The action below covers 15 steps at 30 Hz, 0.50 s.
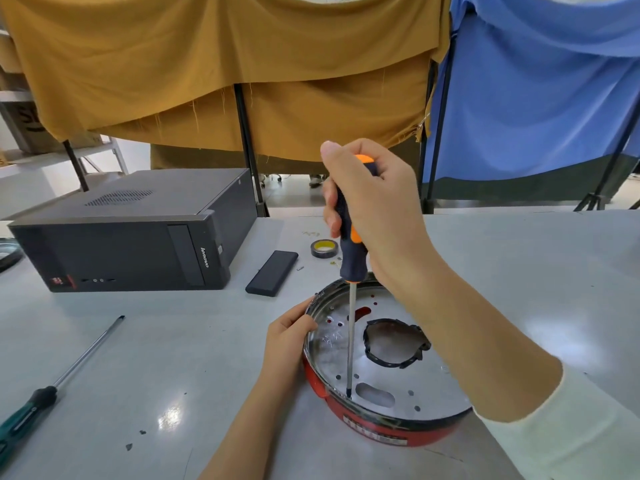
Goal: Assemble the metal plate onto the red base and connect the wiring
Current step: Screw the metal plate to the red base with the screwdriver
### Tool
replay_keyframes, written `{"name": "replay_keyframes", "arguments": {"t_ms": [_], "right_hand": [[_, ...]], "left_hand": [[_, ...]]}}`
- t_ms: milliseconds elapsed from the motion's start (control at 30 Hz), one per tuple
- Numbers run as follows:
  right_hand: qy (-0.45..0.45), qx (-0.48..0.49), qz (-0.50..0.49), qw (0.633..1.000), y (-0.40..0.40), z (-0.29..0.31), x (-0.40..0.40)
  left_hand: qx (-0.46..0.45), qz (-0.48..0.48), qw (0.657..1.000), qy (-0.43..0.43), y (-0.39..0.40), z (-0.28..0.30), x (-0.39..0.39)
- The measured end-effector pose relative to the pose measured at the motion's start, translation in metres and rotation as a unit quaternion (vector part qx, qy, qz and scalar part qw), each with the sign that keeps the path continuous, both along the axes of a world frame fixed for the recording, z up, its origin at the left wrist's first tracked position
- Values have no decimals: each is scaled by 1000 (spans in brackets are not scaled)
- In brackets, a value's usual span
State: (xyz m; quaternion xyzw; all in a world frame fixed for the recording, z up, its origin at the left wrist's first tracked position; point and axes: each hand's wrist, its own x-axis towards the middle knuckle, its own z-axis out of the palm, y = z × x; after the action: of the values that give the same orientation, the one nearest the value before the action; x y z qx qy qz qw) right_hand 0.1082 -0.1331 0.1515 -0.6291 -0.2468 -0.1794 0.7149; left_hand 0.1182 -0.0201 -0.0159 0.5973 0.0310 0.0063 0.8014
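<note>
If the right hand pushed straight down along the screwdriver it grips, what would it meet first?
Probably the shiny round metal plate seated in the red base; the orange-and-black screwdriver in the right hand already appears to touch it.

Shiny metal plate (381,372); glossy red base (374,431); smooth glossy table (166,358); cloth drapes (221,64).

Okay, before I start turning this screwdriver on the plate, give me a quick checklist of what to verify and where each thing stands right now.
1. Screwdriver grip: ok. The right hand wraps the handle of the orange and black screwdriver.
2. Tip placement: ok. The tip sits at a hole near the front rim of the metal plate.
3. Screw under the tip: cannot tell, too small to see.
4. Shaft upright: ok, roughly vertical in this view.
5. Base steadied: ok. The left hand holds the left rim over the red base.
6. Wiring connected: cannot tell, no wires visible.
</note>
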Motion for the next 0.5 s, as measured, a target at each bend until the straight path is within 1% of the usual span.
{"name": "replay_keyframes", "arguments": {"t_ms": [33,67,100,167,200,233,267,300,333,400,433,467,500], "right_hand": [[0,-10,22,1000,-2,1,0],[14,-27,91,995,-5,4,0],[37,-49,187,980,-9,7,0],[80,-88,374,920,-16,12,1],[94,-89,437,890,-17,13,0],[105,-79,468,874,-17,12,0],[116,-69,469,873,-16,11,0],[127,-61,436,889,-14,10,1],[131,-51,375,916,-11,8,1],[100,-27,193,976,-3,1,2],[74,-13,103,992,0,-2,2],[56,-1,47,997,3,-4,1],[46,4,32,998,3,-4,1]], "left_hand": [[1,-1,1000,-1,0,0,0],[3,-1,1000,-3,0,0,0],[5,-1,1000,-5,1,0,0],[12,-2,1000,-7,1,-1,1],[13,-3,1000,-9,1,-1,1],[13,-6,1000,-12,1,-2,1],[12,-9,1000,-17,1,-2,1],[10,-13,1000,-21,1,-2,1],[7,-15,1000,-24,2,-2,0],[0,-17,1000,-20,1,-1,0],[-3,-18,1000,-17,1,-1,0],[-4,-17,1000,-13,1,-2,0],[-7,-15,1000,-8,1,-3,1]]}}
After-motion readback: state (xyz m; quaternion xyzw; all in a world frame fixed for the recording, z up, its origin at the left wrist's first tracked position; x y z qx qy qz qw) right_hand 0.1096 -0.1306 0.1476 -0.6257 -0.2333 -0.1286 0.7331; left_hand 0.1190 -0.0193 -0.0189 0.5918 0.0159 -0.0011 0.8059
